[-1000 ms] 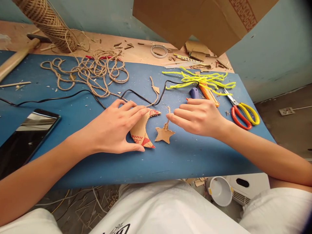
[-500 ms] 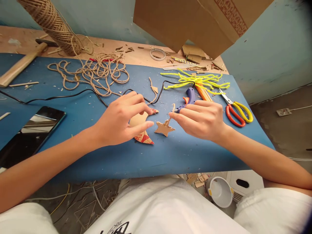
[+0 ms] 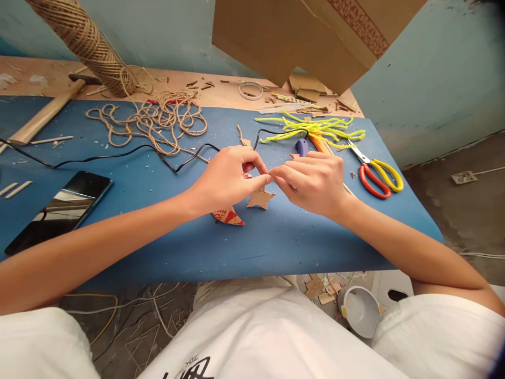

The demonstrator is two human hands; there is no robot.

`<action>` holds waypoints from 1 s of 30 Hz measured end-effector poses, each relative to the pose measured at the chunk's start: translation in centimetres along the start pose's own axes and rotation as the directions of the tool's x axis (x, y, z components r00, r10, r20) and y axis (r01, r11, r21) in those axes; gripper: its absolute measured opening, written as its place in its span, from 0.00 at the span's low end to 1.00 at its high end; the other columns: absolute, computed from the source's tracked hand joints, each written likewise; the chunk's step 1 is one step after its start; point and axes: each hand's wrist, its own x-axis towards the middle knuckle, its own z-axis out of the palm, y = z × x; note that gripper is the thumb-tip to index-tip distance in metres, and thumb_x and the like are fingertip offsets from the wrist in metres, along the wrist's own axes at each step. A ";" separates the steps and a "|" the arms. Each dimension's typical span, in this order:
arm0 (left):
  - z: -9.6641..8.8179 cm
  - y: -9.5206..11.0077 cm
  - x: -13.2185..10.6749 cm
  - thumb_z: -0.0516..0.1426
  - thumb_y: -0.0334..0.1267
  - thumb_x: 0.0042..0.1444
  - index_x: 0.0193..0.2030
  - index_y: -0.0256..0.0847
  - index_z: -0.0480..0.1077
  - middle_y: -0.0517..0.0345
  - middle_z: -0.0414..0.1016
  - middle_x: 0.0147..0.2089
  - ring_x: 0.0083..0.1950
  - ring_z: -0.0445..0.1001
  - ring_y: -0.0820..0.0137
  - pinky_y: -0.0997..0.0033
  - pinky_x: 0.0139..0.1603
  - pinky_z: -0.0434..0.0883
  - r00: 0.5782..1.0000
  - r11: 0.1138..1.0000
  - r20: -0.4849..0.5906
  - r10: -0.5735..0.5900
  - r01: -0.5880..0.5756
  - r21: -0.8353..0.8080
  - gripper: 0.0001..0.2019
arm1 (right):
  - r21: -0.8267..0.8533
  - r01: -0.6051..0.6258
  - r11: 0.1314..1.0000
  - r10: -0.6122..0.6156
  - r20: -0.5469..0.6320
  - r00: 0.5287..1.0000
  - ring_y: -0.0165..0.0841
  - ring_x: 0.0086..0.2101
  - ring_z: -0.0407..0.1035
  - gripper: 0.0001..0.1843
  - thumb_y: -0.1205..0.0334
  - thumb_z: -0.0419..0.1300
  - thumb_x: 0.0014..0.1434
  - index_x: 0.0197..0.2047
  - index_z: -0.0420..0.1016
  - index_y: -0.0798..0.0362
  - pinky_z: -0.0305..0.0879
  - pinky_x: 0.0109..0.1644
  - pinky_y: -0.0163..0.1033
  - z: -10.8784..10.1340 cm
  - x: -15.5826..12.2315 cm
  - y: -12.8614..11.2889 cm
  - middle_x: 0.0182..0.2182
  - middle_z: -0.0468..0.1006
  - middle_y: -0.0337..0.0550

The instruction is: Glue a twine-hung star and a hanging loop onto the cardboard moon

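Note:
My left hand [image 3: 232,176] and my right hand [image 3: 311,181] meet fingertip to fingertip over the blue tabletop, both closed in a pinch. Between them is the short twine of a small cardboard star [image 3: 260,199], mostly covered by my fingers. The star shows just below the fingertips. Under my left hand lies a cardboard crescent [image 3: 229,216] with red print, partly covered. Just behind my right hand is a purple glue gun [image 3: 302,147] with an orange trigger, its front part hidden.
Scissors [image 3: 381,176] and yellow-green fuzzy strands [image 3: 315,129] lie right. Tangled twine [image 3: 158,118], a twine spool [image 3: 92,50] and a hammer [image 3: 51,113] are left. A phone [image 3: 59,210] rests near my left forearm. A black cord [image 3: 138,150] crosses the table. A cardboard sheet [image 3: 300,37] rises behind.
My left hand has moved right and closed its fingers against those of my right hand. The star now sits partly behind the fingers. The view has shifted slightly.

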 end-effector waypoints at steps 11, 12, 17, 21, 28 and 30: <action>0.7 -0.3 1.6 0.68 0.42 0.54 0.33 0.40 0.85 0.60 0.78 0.30 0.35 0.67 0.70 0.65 0.40 0.64 0.996 0.979 0.086 -0.025 0.042 -0.198 0.08 | -0.038 0.071 0.997 -0.068 0.073 0.995 0.32 0.27 0.62 0.16 0.68 0.57 0.80 0.46 0.87 0.49 0.51 0.38 0.47 -0.7 0.1 0.3 0.29 0.84 0.37; 0.8 -0.2 1.6 0.67 0.41 0.54 0.32 0.40 0.85 0.60 0.77 0.29 0.34 0.66 0.71 0.65 0.39 0.64 0.994 0.976 0.099 -0.040 0.060 -0.211 0.07 | -0.037 0.071 0.997 -0.068 0.073 0.995 0.31 0.28 0.63 0.17 0.69 0.56 0.80 0.50 0.88 0.49 0.53 0.38 0.47 -1.0 -0.2 0.1 0.29 0.84 0.36; 0.8 -0.6 1.4 0.68 0.41 0.56 0.33 0.41 0.87 0.62 0.75 0.29 0.34 0.64 0.71 0.64 0.42 0.66 0.999 0.990 0.038 -0.031 0.036 -0.134 0.07 | -0.052 0.012 0.999 -0.012 0.002 1.000 0.32 0.29 0.73 0.13 0.63 0.62 0.80 0.59 0.87 0.45 0.61 0.38 0.43 -3.9 -3.8 -0.1 0.31 0.87 0.35; 0.8 -1.1 1.2 0.67 0.40 0.58 0.34 0.43 0.88 0.61 0.75 0.30 0.35 0.67 0.69 0.61 0.42 0.64 0.999 0.999 -0.037 0.012 -0.013 -0.046 0.07 | -0.175 -0.380 0.908 0.402 0.118 0.908 0.35 0.34 0.77 0.11 0.57 0.63 0.80 0.50 0.87 0.48 0.59 0.37 0.43 -6.8 -8.8 3.9 0.36 0.88 0.42; 0.9 -0.9 0.6 0.67 0.38 0.61 0.34 0.45 0.88 0.60 0.72 0.28 0.37 0.67 0.66 0.59 0.42 0.63 0.993 0.997 -0.100 0.062 -0.057 0.060 0.06 | -0.306 -0.788 0.534 0.799 0.487 0.352 0.46 0.39 0.75 0.24 0.40 0.80 0.61 0.43 0.82 0.50 0.60 0.39 0.48 -8.4 -17.7 17.1 0.44 0.86 0.60; 0.9 -0.8 0.4 0.66 0.38 0.61 0.34 0.46 0.87 0.60 0.72 0.28 0.37 0.67 0.65 0.59 0.43 0.63 0.991 0.995 -0.111 0.077 -0.069 0.077 0.07 | -0.144 -0.877 0.459 0.778 0.542 0.318 0.46 0.37 0.77 0.29 0.38 0.83 0.56 0.46 0.81 0.50 0.69 0.42 0.51 -8.1 -19.3 19.0 0.40 0.86 0.55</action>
